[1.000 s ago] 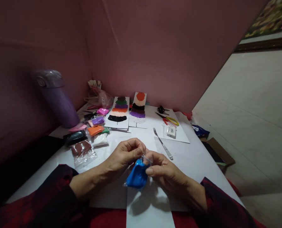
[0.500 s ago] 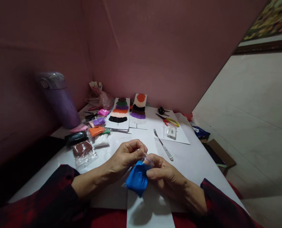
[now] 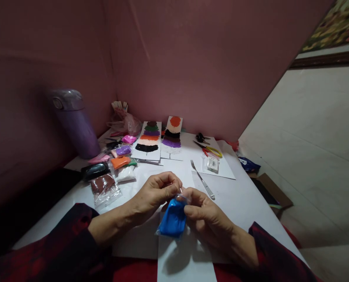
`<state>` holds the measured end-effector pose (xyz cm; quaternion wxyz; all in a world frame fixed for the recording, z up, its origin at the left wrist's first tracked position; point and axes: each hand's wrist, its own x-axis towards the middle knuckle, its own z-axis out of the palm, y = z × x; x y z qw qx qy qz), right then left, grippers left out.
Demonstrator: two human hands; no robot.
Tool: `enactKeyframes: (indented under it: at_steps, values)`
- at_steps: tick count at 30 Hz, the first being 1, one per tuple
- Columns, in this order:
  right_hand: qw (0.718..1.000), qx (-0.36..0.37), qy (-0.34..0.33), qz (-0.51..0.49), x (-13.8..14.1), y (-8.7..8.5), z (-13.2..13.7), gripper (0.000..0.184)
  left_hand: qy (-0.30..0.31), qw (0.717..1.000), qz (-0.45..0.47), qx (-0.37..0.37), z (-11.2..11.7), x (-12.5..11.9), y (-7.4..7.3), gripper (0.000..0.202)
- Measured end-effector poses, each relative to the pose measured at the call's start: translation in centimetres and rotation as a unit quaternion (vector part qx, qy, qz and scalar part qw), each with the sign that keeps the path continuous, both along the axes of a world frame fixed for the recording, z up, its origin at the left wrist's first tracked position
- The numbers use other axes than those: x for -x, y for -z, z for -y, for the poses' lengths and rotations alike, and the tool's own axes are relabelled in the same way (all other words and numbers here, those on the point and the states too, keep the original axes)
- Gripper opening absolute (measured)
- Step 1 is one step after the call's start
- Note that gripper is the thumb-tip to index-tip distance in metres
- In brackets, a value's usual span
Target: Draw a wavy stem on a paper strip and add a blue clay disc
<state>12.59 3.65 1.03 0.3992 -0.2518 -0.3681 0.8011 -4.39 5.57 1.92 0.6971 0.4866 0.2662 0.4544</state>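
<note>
We hold a small clear bag with a blue lump in it, the blue packet (image 3: pixel 173 219), between our two hands, over the near middle of the white table (image 3: pixel 250 211) and above a white paper strip (image 3: pixel 189 270). Our left hand (image 3: pixel 155 194) has its thumb and forefinger pinched together on the clear top edge; its other fingers curl in, partly hidden. Our right hand (image 3: pixel 208 209) grips the packet's right side near the top, thumb in front and forefinger bent behind it, with hardly any gap between them. To the left, we have more packets lying close together: brown (image 3: pixel 102 183) nearest, then black (image 3: pixel 95 170), white (image 3: pixel 126 174), orange (image 3: pixel 120 162) and purple (image 3: pixel 123 150). Farther left stands a purple bottle (image 3: pixel 76 125). At the far middle, we see two cards with coloured bands, a left card (image 3: pixel 146 139) and a right card (image 3: pixel 172 137), side by side. Right of our hands lies a fork (image 3: pixel 202 179), and beyond it scissors (image 3: pixel 214 152) with yellow and red handles.
</note>
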Motion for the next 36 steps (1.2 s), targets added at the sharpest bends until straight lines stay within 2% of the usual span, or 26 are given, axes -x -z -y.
enactKeyframes:
  at_steps: [3, 7, 10, 15, 23, 27, 31, 33, 36]
  values:
    - [0.998, 0.042, -0.035, -0.023, -0.12, 0.05, 0.19, 0.026, -0.018, 1.000, 0.000, -0.015, 0.03, -0.14, -0.13, 0.030]
    - [0.996, 0.047, -0.070, -0.025, -0.12, 0.07, 0.05, 0.026, -0.016, 1.000, 0.018, -0.010, 0.20, -0.30, -0.27, 0.030]
    - [0.998, 0.027, -0.062, -0.007, -0.04, 0.17, -0.28, 0.027, -0.009, 1.000, 0.016, -0.006, 0.21, -0.19, -0.09, 0.027]
    - [0.999, -0.053, -0.008, -0.002, 0.12, 0.39, -0.50, 0.021, 0.013, 1.000, 0.010, -0.006, -0.04, 0.06, 0.28, 0.024]
    - [0.998, 0.029, -0.064, -0.001, -0.23, 0.06, 0.17, 0.025, -0.014, 1.000, -0.005, -0.025, 0.15, -0.18, -0.22, 0.032]
    - [0.998, -0.011, -0.055, 0.008, -0.12, 0.24, -0.11, 0.025, 0.001, 1.000, -0.005, -0.018, 0.24, 0.01, -0.10, 0.029]
    - [0.997, -0.069, -0.004, 0.029, 0.20, 0.12, -0.32, 0.021, 0.018, 1.000, 0.009, -0.014, -0.06, 0.17, 0.17, 0.026]
    - [0.997, -0.072, 0.010, 0.033, 0.28, 0.07, -0.27, 0.023, 0.020, 1.000, 0.016, -0.015, -0.16, 0.18, 0.22, 0.026]
    - [0.998, -0.045, -0.018, 0.036, 0.20, 0.21, -0.15, 0.031, 0.012, 1.000, 0.009, -0.007, -0.14, 0.11, 0.18, 0.028]
